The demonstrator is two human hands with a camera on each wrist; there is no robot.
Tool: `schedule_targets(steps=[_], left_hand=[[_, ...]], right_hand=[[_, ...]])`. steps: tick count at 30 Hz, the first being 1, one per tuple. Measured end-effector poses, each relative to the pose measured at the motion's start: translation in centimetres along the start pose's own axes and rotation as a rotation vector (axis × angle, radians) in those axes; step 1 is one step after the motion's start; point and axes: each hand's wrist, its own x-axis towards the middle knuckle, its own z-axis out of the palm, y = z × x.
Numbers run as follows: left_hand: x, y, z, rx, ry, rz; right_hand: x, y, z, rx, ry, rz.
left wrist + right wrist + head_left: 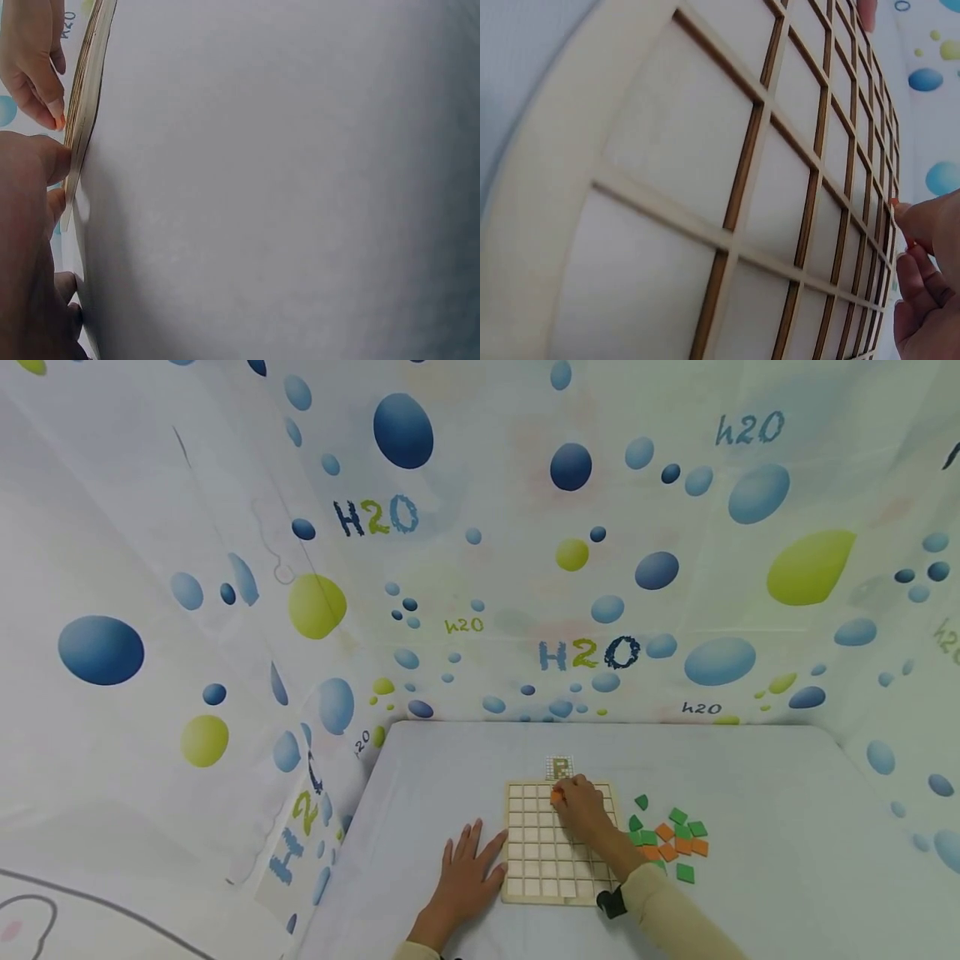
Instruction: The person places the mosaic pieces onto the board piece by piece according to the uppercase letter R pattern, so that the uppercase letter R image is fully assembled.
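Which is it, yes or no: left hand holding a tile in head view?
No: the left hand lies with its fingers spread at the edge of the board, while the right hand pinches an orange tile.

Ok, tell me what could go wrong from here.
The orange tile pinched in the right hand might slip or land crooked on the wooden grid board. The right forearm, close beside the loose green and orange tiles, could nudge them. The left hand, touching the board's edge, may shift it.

The head view looks down; nearer wrist views share the board (530, 858).
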Motion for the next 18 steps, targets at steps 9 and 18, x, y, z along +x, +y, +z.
schedule_targets(steps=[9,18], left_hand=[[-0.2,-0.1,0.2,-0.012,0.011,0.014],[0.0,-0.3,0.4,-0.008,0.014,0.007]], right_hand=[[-0.2,-1.2,0.6,0.017,-0.079,0.014],[0.0,-1.5,0.7,-0.049,-0.099,0.003]])
